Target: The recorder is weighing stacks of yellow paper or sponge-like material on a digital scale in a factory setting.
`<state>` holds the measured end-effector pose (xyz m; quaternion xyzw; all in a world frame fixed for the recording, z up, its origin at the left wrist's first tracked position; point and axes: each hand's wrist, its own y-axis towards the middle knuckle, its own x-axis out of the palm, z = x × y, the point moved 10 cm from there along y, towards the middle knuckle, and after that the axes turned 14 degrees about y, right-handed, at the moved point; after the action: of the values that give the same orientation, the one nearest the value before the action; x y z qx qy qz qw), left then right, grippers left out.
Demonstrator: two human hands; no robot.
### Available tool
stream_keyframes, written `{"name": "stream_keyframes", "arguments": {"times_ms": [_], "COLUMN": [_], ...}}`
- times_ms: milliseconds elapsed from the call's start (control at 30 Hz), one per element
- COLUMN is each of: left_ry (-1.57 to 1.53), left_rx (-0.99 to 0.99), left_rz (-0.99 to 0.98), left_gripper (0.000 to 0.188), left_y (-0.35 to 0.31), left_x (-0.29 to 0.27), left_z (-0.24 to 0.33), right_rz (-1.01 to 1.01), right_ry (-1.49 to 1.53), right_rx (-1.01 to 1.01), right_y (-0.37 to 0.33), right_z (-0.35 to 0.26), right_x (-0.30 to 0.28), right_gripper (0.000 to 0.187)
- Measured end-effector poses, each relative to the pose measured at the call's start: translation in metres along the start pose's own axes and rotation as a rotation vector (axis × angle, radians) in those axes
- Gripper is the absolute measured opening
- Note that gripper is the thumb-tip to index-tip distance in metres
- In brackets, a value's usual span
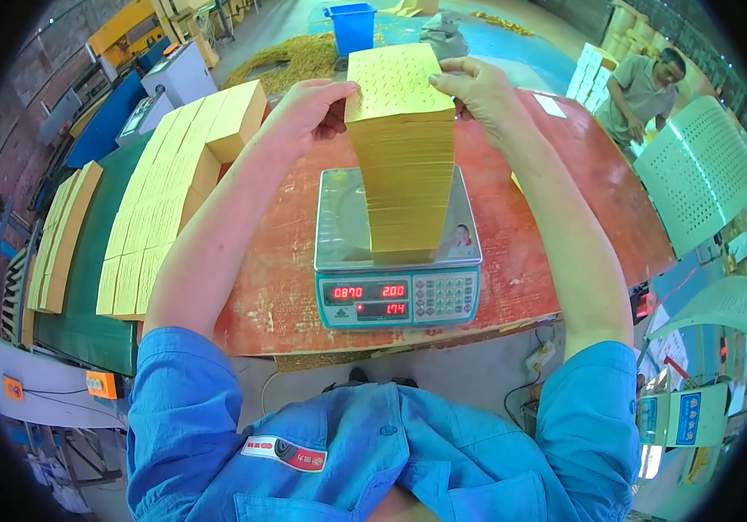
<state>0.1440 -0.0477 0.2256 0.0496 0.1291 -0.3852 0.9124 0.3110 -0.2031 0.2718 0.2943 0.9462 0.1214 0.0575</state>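
Note:
A tall stack of yellow paper sheets (406,187) stands on the metal pan (339,217) of a digital scale (398,300). Rows of small slits mark its top sheet. My left hand (314,109) grips the stack's upper left edge, thumb on top and fingers curled below. At the upper right edge, my right hand (485,94) pinches it the same way. Part of the fingers on both hands is hidden by the sheets. The scale's red digits are lit, and its keypad is on the right of the front panel.
The scale rests on a worn red table (269,296). To the left, several yellow paper stacks (160,187) line a green belt (82,326). A blue bin (350,30) stands beyond the table. At the right are a person (647,91) and a perforated curved panel (700,174).

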Motion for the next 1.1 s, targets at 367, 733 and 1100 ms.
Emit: {"name": "stream_keyframes", "arguments": {"times_ms": [367, 733, 1100], "left_ry": [0.082, 0.078, 0.096], "left_rx": [0.147, -0.285, -0.469], "left_rz": [0.197, 0.520, 0.639], "left_gripper": [0.036, 0.033, 0.034], "left_y": [-0.035, -0.231, -0.314], "left_x": [-0.003, -0.098, -0.091], "left_z": [-0.008, -0.266, -0.300], "right_rz": [0.172, 0.436, 0.460], "right_ry": [0.005, -0.018, 0.139], "right_rx": [-0.177, 0.242, 0.421], "right_y": [-0.025, -0.175, -0.232], "right_z": [0.009, 0.211, 0.298], "right_x": [-0.026, -0.196, -0.198], "right_gripper": [0.038, 0.027, 0.025]}}
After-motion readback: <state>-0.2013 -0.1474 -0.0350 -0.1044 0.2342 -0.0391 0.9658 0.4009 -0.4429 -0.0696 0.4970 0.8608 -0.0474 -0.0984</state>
